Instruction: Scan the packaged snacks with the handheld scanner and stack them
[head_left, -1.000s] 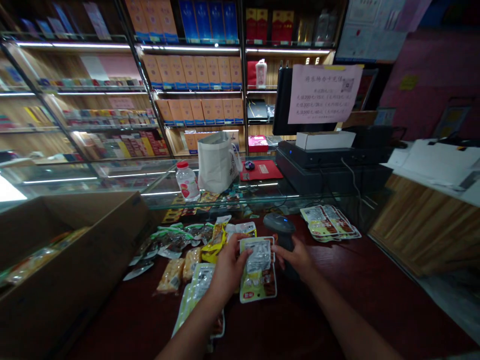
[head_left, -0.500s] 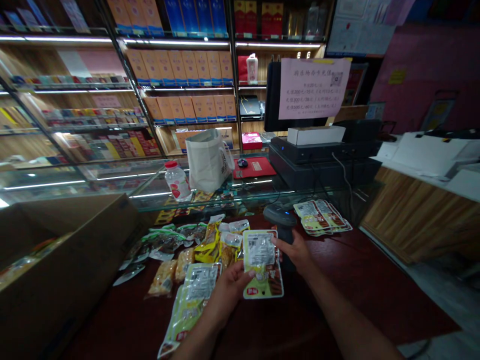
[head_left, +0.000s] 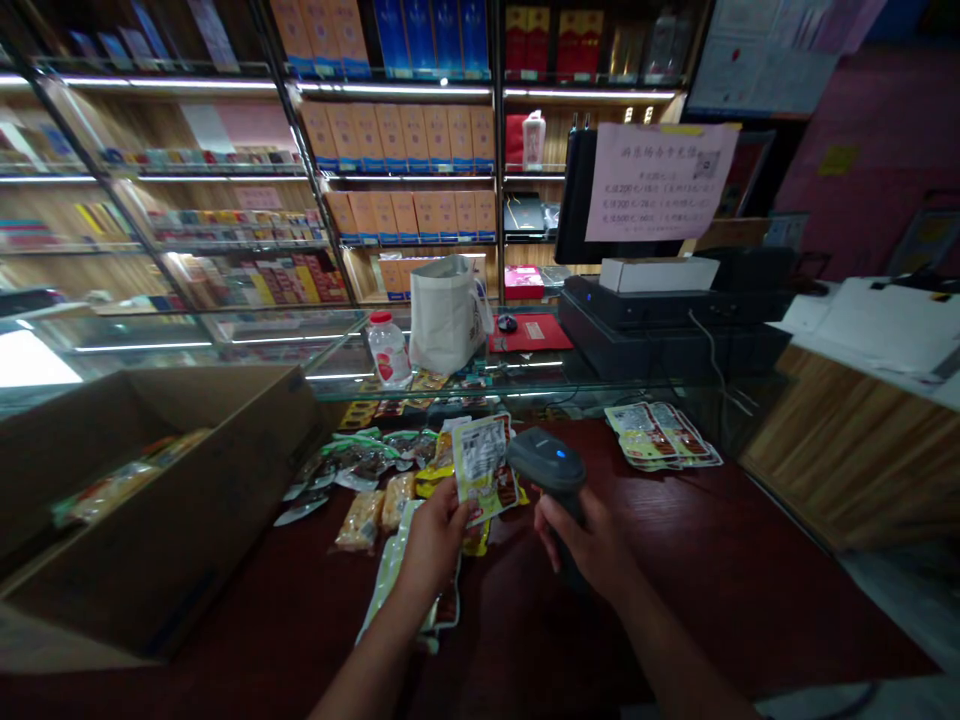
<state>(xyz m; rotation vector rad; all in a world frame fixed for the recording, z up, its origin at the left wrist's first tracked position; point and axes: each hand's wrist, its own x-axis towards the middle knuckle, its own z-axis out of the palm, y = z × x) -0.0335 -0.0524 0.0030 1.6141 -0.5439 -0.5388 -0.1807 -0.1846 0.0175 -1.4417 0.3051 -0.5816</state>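
Observation:
My left hand (head_left: 433, 538) pinches a yellow-and-white snack packet (head_left: 482, 466) by its lower edge and holds it up, barcode side toward me. My right hand (head_left: 592, 543) is wrapped round the handle of a dark barcode scanner (head_left: 545, 463), whose head with a blue light sits right beside the packet. Under my left forearm lies a stack of similar packets (head_left: 405, 580) on the dark red counter (head_left: 675, 560). More snack packets (head_left: 367, 478) lie scattered just beyond my left hand.
A cardboard box (head_left: 150, 480) stands at the left. Another pile of packets (head_left: 664, 435) lies at the right. Behind it a glass counter (head_left: 337, 360) carries a bottle (head_left: 388, 350), a white bag (head_left: 446, 315) and a till with monitor (head_left: 660, 310). Shelves of goods fill the back wall.
My left hand lifted the packet off the counter and tilted it upright. My right hand took the scanner's handle and raised it next to the packet.

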